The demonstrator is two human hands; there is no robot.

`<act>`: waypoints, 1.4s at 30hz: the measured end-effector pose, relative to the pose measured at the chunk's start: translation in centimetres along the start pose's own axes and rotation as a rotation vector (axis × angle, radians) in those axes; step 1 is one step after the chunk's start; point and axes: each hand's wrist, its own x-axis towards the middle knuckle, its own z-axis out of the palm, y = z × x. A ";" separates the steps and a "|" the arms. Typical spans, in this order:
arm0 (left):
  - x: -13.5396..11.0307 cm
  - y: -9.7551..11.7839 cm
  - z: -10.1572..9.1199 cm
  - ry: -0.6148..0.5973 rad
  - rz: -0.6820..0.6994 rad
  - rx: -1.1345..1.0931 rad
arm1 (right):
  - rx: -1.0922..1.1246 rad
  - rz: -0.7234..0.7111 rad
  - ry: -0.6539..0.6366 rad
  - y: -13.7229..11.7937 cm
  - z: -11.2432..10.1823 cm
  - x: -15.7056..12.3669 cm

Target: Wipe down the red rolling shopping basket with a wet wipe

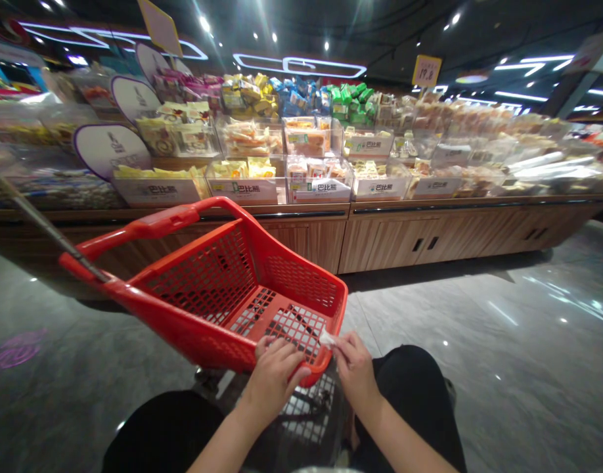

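In front of me stands a red plastic shopping cart [291, 263], its perforated basket turned at an angle. My left hand [279, 368] grips the near rim of the basket, fingers curled over the edge. At the basket's right corner, my right hand [353, 358] pinches a crumpled white tissue [327, 338] between thumb and fingers. The tissue lies against the rim there. Through the basket's grid floor [282, 318] the ground shows.
Behind the cart runs a wooden display counter [380, 240] with clear bins of packaged food [311, 167] on tiers. A metal pole [45, 220] reaches the cart's left side. Grey glossy floor [518, 328] stretches to the right. My knees [410, 394] flank the cart's near end.
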 end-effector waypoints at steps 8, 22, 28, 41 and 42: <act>-0.8 0.2 -0.6 0.064 0.023 -0.028 | 0.004 -0.038 -0.108 0.0 -0.5 -0.7; -1.1 0.5 -0.4 0.163 0.023 -0.032 | -0.211 -0.145 -0.125 -0.3 -1.1 -2.1; -1.3 0.5 -0.4 0.133 0.014 -0.019 | -0.120 -0.017 0.033 2.7 -1.5 2.3; -2.6 0.8 -0.9 0.125 0.027 -0.054 | -0.051 -0.078 -0.110 1.6 -1.7 -0.5; -2.8 0.7 -0.8 0.119 0.023 -0.050 | -0.075 -0.065 -0.066 2.3 -2.0 0.5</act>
